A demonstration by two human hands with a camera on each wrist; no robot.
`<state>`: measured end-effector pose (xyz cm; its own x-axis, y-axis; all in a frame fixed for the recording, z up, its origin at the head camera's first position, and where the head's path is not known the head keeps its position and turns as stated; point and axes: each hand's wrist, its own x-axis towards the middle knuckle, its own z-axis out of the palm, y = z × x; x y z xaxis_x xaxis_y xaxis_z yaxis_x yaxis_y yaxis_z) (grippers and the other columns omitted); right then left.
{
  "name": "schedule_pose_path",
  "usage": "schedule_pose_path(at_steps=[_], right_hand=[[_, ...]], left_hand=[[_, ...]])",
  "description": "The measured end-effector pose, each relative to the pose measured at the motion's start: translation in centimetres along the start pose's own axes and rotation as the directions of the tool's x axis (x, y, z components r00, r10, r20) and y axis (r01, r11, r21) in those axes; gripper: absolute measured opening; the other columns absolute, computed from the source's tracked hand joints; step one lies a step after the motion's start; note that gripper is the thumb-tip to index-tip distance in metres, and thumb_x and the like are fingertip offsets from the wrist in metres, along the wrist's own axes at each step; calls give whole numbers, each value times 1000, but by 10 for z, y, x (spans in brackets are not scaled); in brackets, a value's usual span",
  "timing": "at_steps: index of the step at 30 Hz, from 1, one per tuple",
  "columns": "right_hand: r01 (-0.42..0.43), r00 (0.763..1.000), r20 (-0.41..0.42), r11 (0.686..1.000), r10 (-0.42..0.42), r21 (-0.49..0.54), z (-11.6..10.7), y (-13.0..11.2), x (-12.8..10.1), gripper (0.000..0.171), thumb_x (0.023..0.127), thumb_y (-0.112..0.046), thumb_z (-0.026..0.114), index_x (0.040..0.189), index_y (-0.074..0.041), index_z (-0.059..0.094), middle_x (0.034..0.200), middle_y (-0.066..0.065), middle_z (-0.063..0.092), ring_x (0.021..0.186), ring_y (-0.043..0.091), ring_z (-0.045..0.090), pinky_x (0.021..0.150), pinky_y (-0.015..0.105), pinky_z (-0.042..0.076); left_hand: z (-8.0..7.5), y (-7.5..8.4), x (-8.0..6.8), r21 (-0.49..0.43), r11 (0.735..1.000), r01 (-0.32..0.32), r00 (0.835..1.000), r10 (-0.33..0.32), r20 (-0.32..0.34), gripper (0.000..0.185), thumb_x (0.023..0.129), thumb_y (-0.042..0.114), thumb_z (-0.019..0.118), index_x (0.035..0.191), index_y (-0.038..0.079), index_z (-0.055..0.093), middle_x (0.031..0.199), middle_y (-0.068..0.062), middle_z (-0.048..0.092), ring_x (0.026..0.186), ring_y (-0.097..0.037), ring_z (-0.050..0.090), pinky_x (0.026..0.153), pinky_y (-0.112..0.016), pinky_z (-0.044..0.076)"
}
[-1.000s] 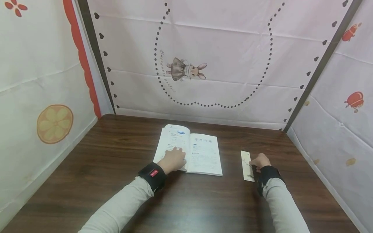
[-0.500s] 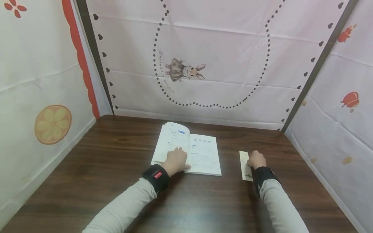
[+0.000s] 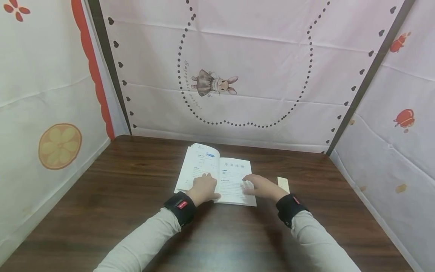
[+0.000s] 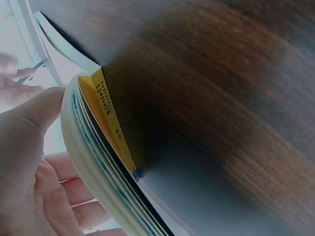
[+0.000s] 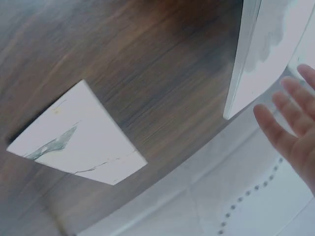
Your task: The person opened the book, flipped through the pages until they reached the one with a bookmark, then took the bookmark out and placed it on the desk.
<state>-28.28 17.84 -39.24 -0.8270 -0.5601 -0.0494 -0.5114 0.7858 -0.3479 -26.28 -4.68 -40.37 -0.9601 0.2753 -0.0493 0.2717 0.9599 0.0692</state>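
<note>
An open book (image 3: 232,190) with printed pages lies at the middle of the table, its left part thicker and curved up. My left hand (image 3: 203,187) rests on the lower left page, thumb stretched towards the gutter. In the left wrist view that thumb lies by the bottom edge of the pages, near the yellow spine (image 4: 110,113). Over the right page is my right hand (image 3: 265,187), fingers spread and holding nothing; whether it touches the paper I cannot tell. A pale bookmark (image 5: 86,142) with a thin plant drawing lies right of the book, partly hidden by the right wrist in the head view.
The dark wood table (image 3: 136,196) is closed in by printed cloth walls at the back (image 3: 265,75), left and right. Black bands (image 3: 181,207) are strapped round both wrists.
My right hand has left the bookmark and moved left to the book's right page. The bookmark stays on the table. My left hand has shifted slightly, its thumb now extended towards the gutter.
</note>
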Motion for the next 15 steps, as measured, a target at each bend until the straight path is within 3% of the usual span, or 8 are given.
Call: schedule_pose_path(at_steps=[3,7,11,15], right_hand=[[-32,997,74,999,33,-19,8,-4,1,64,80,-29,75,129,4,51,131,19,56,124,33,51,105,46,39],[-86,989,114,993,94,-76,16,-6,1,76,72,-32,81,132,2,49,128,16,59,118,29,56,103,44,42],[-101,989,100,992,108,-82,16,-5,3,73,71,-25,83,132,-1,51,127,15,60,113,27,58,102,43,43],[-90,989,113,994,97,-63,14,-4,5,66,73,-21,81,130,-3,54,133,14,56,120,28,55,105,42,40]], left_hand=[[1,0,1,-5,1000,-13,1000,13,-11,52,80,43,71,112,2,66,125,-19,60,102,-31,59,82,-45,52],[3,0,0,-7,1000,-22,1000,22,-19,53,81,42,71,114,2,66,128,-19,59,109,-33,58,86,-46,51],[3,-1,0,-17,999,-28,999,27,-17,51,81,41,71,113,1,66,128,-20,59,112,-35,57,88,-49,50],[3,-2,1,-40,999,-20,1000,20,-6,52,81,40,71,114,0,65,129,-21,57,114,-36,55,90,-51,48]])
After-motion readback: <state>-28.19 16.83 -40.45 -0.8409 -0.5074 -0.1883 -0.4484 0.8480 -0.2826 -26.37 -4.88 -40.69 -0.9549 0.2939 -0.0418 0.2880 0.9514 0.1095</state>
